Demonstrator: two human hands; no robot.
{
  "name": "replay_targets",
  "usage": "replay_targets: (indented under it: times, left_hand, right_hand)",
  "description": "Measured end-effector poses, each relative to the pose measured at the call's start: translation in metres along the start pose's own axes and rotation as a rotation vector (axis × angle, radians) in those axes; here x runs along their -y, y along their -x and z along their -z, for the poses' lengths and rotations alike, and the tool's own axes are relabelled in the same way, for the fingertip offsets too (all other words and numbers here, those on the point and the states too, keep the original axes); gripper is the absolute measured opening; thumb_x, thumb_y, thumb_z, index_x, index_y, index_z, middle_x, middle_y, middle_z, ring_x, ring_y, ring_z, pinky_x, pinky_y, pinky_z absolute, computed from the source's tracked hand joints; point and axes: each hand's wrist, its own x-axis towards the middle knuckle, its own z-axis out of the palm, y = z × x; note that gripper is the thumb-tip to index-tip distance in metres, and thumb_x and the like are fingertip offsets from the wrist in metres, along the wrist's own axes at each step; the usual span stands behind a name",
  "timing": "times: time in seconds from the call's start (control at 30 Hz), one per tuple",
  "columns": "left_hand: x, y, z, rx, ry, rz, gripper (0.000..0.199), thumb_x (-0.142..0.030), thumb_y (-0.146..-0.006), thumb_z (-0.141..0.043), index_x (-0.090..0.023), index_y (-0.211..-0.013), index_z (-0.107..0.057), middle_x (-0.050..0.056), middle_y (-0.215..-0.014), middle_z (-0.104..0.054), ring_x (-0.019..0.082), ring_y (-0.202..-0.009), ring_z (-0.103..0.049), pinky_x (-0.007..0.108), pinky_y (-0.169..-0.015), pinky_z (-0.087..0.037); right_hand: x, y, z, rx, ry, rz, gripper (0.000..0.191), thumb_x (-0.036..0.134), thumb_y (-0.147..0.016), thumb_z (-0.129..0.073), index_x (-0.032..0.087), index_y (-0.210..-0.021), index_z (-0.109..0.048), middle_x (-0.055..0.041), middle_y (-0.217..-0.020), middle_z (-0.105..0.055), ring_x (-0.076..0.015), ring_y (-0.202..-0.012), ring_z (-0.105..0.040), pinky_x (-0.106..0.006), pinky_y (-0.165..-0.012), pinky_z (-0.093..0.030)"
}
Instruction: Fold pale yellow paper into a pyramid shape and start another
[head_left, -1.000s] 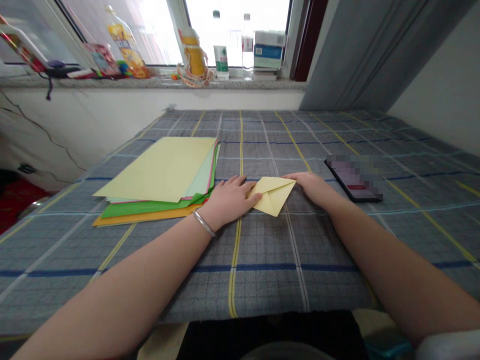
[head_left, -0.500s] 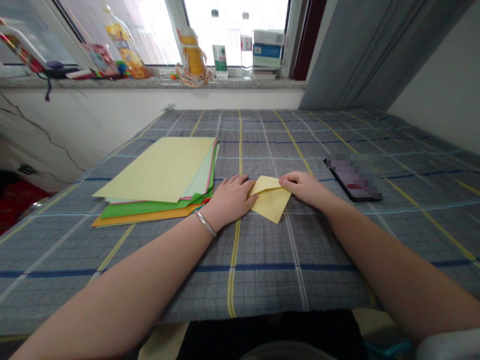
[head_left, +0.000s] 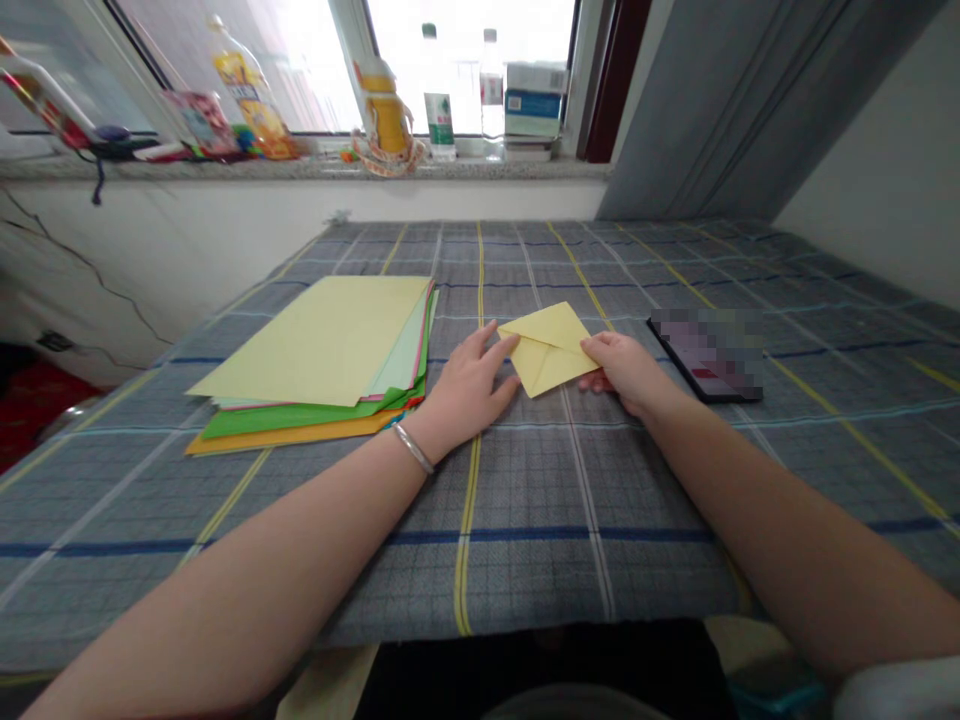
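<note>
A folded piece of yellow paper [head_left: 551,345], with creases and overlapping flaps, is tilted up off the plaid cloth in front of me. My right hand [head_left: 619,368] pinches its right corner between thumb and fingers. At its left corner is my left hand [head_left: 474,380], fingers apart, the index fingertip at the paper's edge; whether it presses on the paper I cannot tell. A silver bangle [head_left: 412,447] circles my left wrist. Just left of that hand lies a stack of coloured paper [head_left: 322,335], pale yellow on top, with green and orange sheets below.
A dark phone [head_left: 705,360] lies to the right of my right hand on the plaid cloth [head_left: 525,500]. Behind, the windowsill [head_left: 315,168] carries a yellow bottle [head_left: 386,110], a white-and-green tube [head_left: 440,125] and stacked boxes [head_left: 534,105]. A grey curtain [head_left: 720,100] hangs at the right.
The folded paper has been lifted and turned, moving away from me and slightly right. My left hand's fingers have loosened from it; my right hand has shifted right, still gripping a corner.
</note>
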Motion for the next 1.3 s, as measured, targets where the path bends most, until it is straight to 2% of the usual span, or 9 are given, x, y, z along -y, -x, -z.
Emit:
replay_targets:
  times: [0.17, 0.27, 0.4, 0.53, 0.7, 0.87, 1.07, 1.17, 1.3]
  left_hand:
    - [-0.009, 0.003, 0.006, -0.081, -0.063, -0.128, 0.044, -0.032, -0.089, -0.055, -0.021, -0.132, -0.054, 0.013, -0.157, -0.026, 0.034, -0.145, -0.021, 0.057, -0.117, -0.019]
    - [-0.015, 0.004, 0.008, -0.084, -0.089, -0.196, 0.042, -0.027, -0.091, -0.05, -0.022, -0.133, -0.053, 0.01, -0.155, -0.03, 0.032, -0.146, -0.021, 0.057, -0.118, -0.018]
    - [-0.017, 0.002, 0.004, -0.088, -0.163, -0.26, 0.045, -0.039, -0.094, -0.051, -0.02, -0.135, -0.051, 0.013, -0.153, -0.035, 0.033, -0.145, -0.024, 0.056, -0.118, -0.017]
    - [-0.015, 0.001, 0.0, -0.083, -0.214, -0.277, 0.044, -0.039, -0.094, -0.052, -0.019, -0.133, -0.052, 0.013, -0.151, -0.039, 0.032, -0.143, -0.029, 0.056, -0.118, -0.018]
    - [-0.014, 0.0, 0.003, -0.088, -0.217, -0.324, 0.031, -0.017, -0.087, -0.055, -0.021, -0.118, -0.059, 0.006, -0.146, -0.048, 0.027, -0.139, -0.036, 0.054, -0.12, -0.018]
    - [-0.012, -0.001, 0.005, -0.092, -0.214, -0.334, 0.037, -0.002, -0.081, -0.048, -0.021, -0.111, -0.059, 0.002, -0.142, -0.053, 0.025, -0.136, -0.043, 0.055, -0.119, -0.018]
    - [-0.016, 0.0, 0.008, -0.094, -0.174, -0.379, 0.043, -0.012, -0.083, -0.053, -0.02, -0.125, -0.052, 0.006, -0.14, -0.055, 0.024, -0.129, -0.051, 0.055, -0.119, -0.017]
    - [-0.017, 0.0, 0.009, -0.094, -0.205, -0.435, 0.032, -0.022, -0.089, -0.055, -0.021, -0.121, -0.056, 0.006, -0.134, -0.06, 0.024, -0.123, -0.056, 0.054, -0.117, -0.022]
    - [-0.016, -0.001, 0.011, -0.091, -0.242, -0.484, 0.016, -0.021, -0.095, -0.049, -0.019, -0.104, -0.062, 0.003, -0.121, -0.067, 0.02, -0.103, -0.065, 0.043, -0.101, -0.045]
  right_hand:
    - [0.003, 0.005, -0.004, -0.045, -0.229, -0.042, 0.01, 0.015, -0.087, -0.05, 0.02, -0.078, -0.047, -0.0016, -0.069, -0.064, -0.0114, -0.052, -0.06, -0.021, -0.044, -0.05]
    - [0.001, 0.007, -0.007, -0.026, -0.284, -0.02, 0.008, 0.015, -0.085, -0.049, 0.02, -0.078, -0.048, -0.0015, -0.07, -0.063, -0.0121, -0.054, -0.06, -0.023, -0.045, -0.052]
    - [-0.004, 0.005, -0.012, 0.032, -0.328, -0.006, 0.008, 0.016, -0.084, -0.046, 0.019, -0.078, -0.051, -0.0025, -0.077, -0.065, -0.0131, -0.061, -0.063, -0.025, -0.049, -0.055]
    - [-0.008, 0.003, -0.015, 0.049, -0.333, -0.019, 0.011, 0.014, -0.084, -0.044, 0.02, -0.08, -0.052, -0.0026, -0.081, -0.067, -0.0146, -0.066, -0.066, -0.028, -0.053, -0.058]
    - [-0.007, 0.005, -0.014, 0.209, -0.26, -0.069, 0.015, 0.009, -0.077, -0.05, 0.02, -0.085, -0.055, -0.0054, -0.088, -0.071, -0.0148, -0.066, -0.068, -0.028, -0.061, -0.059]
    - [-0.008, 0.005, -0.013, 0.348, -0.214, -0.014, 0.031, 0.004, -0.073, -0.054, 0.018, -0.099, -0.063, -0.0058, -0.096, -0.074, -0.0135, -0.07, -0.067, -0.026, -0.065, -0.057]
    - [-0.01, 0.006, -0.011, 0.477, -0.049, 0.026, 0.007, 0.019, -0.076, -0.07, 0.016, -0.082, -0.068, -0.0046, -0.077, -0.072, -0.011, -0.063, -0.062, -0.023, -0.062, -0.052]
    - [-0.012, 0.005, -0.011, 0.514, -0.03, 0.073, 0.014, 0.022, -0.073, -0.075, 0.016, -0.083, -0.067, -0.0026, -0.075, -0.071, -0.0105, -0.064, -0.062, -0.022, -0.062, -0.051]
    - [-0.011, 0.004, -0.01, 0.549, -0.031, 0.048, 0.017, 0.024, -0.074, -0.076, 0.016, -0.087, -0.067, -0.0029, -0.079, -0.072, -0.0105, -0.068, -0.064, -0.02, -0.064, -0.05]
